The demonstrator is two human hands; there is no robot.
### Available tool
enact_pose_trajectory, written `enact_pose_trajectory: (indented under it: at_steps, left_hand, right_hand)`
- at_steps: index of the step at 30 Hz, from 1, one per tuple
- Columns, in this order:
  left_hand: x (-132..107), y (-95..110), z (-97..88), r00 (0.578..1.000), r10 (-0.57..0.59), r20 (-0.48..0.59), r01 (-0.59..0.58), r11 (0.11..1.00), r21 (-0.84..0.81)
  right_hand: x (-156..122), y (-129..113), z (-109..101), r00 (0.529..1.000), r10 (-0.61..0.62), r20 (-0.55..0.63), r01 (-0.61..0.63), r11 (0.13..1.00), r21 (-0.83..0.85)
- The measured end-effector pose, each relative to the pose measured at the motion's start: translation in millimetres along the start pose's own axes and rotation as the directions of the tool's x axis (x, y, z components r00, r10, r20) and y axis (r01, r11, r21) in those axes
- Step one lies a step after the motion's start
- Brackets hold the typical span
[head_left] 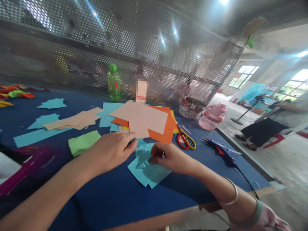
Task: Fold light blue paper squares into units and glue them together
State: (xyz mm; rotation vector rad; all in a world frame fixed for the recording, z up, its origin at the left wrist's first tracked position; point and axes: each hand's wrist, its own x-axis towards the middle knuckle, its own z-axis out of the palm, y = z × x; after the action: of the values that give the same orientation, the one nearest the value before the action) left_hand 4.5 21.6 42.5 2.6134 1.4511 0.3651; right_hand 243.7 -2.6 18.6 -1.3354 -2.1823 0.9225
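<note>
At the far left, curled strips of red, yellow and green paper (16, 93) lie on the blue-covered tabletop (115, 199); further right lie cut light-blue paper pieces (51, 103), overlapping tan paper sheets (77, 118) and a folded green paper (84, 142); a green plastic bottle (114, 83) stands at the far edge. The left hand (113, 152) reaches in from the near left, its fingers (131, 144) together, their tips at the far corner of the light-blue paper sheet (146, 168); whether they grip it, I cannot tell. That sheet lies near the tabletop's near edge, between both hands, creased and raised in folds, its long axis running roughly left to right; the right hand (172, 157) is nearer to it, its fingers (156, 153) pinched together on a raised fold. Beyond lie a peach paper sheet (141, 118) on orange paper (163, 134); to the right are red-and-yellow-handled scissors (185, 141), a blue glue gun (221, 150), a woven paper basket (192, 107) and a pink plastic container (213, 117); off the tabletop, far right, a person (264, 128) sits.
</note>
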Motion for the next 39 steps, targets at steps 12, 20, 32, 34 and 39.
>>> enact_pose_trajectory:
  at_steps: [12, 20, 32, 34, 39]
  left_hand:
    - [1, 3, -5.4, 0.984, 0.033, 0.174, 0.005, 0.976, -0.216]
    - [1, 4, -6.2, 0.975, 0.021, 0.221, 0.031, 0.973, -0.229]
    - [1, 5, -3.4, 0.969, 0.048, 0.243, 0.027, 0.954, -0.298]
    - [1, 6, -3.7, 0.967, 0.048, 0.251, 0.031, 0.954, -0.299]
    - [0, 6, -4.3, 0.965, 0.055, 0.257, 0.026, 0.953, -0.302]
  right_hand:
    - [4, 9, -4, 0.947, -0.088, -0.308, 0.153, 0.969, 0.194]
    - [4, 10, -3, 0.944, -0.134, -0.303, 0.175, 0.978, 0.110]
    - [3, 8, 3, 0.949, -0.142, -0.283, 0.180, 0.977, 0.116]
    - [2, 7, 4, 0.948, -0.144, -0.285, 0.181, 0.978, 0.107]
    - [2, 7, 6, 0.943, -0.167, -0.289, 0.199, 0.976, 0.085]
